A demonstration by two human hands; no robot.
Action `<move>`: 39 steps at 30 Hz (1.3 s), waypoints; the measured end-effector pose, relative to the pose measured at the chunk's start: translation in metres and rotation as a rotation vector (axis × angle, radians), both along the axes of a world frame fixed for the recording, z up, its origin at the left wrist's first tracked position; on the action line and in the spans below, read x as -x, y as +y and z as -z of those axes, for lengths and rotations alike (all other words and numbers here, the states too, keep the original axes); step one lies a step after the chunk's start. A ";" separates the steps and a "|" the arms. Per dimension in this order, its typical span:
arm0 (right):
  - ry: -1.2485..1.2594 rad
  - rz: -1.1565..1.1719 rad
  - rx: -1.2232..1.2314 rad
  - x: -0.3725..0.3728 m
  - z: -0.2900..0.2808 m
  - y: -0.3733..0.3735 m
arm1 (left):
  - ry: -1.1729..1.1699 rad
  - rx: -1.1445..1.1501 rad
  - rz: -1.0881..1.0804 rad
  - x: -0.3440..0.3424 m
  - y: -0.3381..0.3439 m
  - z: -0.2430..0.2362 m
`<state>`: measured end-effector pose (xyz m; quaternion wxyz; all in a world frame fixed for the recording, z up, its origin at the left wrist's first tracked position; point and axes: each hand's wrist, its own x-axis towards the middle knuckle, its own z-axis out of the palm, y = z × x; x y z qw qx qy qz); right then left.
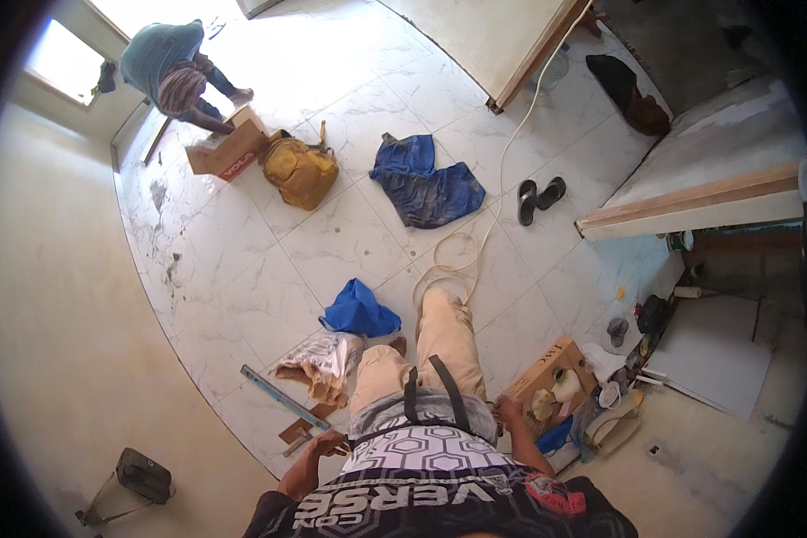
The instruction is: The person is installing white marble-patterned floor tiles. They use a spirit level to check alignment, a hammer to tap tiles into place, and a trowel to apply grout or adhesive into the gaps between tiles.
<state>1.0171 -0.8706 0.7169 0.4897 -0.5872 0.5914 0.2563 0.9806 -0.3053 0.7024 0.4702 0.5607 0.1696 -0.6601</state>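
My left hand (pixel 330 442) hangs beside my left hip with its fingers curled. What they close on, if anything, is too small to make out. At the other hip, my right hand (pixel 508 412) is closed against the side of the grey waistband (pixel 421 408) of my beige trousers (pixel 448 350). Whatever lies in its fingers is hidden. Close to the left hand, a blue spirit level (pixel 282 396) lies on the floor by a brown wooden piece (pixel 307 425). An open cardboard box (pixel 556 377) with odds and ends stands near the right hand.
A white cable (pixel 504 170) coils ahead of my feet. Blue cloth (pixel 429 184), a blue bag (pixel 359 309), black sandals (pixel 540 199) and a mustard backpack (pixel 300 170) lie on the tiles. At far left, another person (pixel 175 76) bends over a carton (pixel 233 151). Clutter (pixel 614 359) lines the right.
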 end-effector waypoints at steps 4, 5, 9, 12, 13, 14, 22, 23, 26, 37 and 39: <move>0.165 -0.625 -0.022 -0.034 0.061 -0.047 | 0.101 -0.168 -0.019 -0.114 -0.040 -0.036; 0.153 -0.793 -0.026 -0.042 0.084 -0.070 | 0.109 -0.195 -0.127 -0.135 -0.047 -0.034; 0.342 -0.826 -0.114 -0.205 0.112 -0.115 | -0.156 -0.389 -0.327 -0.197 -0.063 0.033; 0.378 -1.112 0.048 -0.399 0.139 -0.242 | -1.001 -0.306 0.447 -0.318 -0.105 0.046; 0.303 -1.544 0.272 -0.461 0.146 -0.248 | -0.637 -0.324 -0.170 -0.360 -0.112 0.043; 0.141 -1.197 0.418 -0.545 0.132 -0.223 | -0.240 -0.333 -0.776 -0.390 -0.113 0.035; -0.920 -0.702 0.218 -0.976 -0.125 -0.050 | -0.020 -0.471 -1.297 -0.587 -0.112 0.016; -0.928 -0.775 0.269 -0.997 -0.121 -0.045 | 0.022 -0.454 -1.329 -0.604 -0.114 0.021; -0.965 -1.017 0.468 -1.041 -0.066 -0.028 | 0.144 -0.363 -1.308 -0.638 -0.079 0.073; 0.169 -1.256 -0.022 -0.995 0.064 0.023 | -0.517 -0.417 -1.369 -1.147 0.075 -0.070; 0.123 -1.344 -0.025 -1.064 0.067 0.053 | -0.605 -0.444 -1.396 -1.218 0.111 -0.078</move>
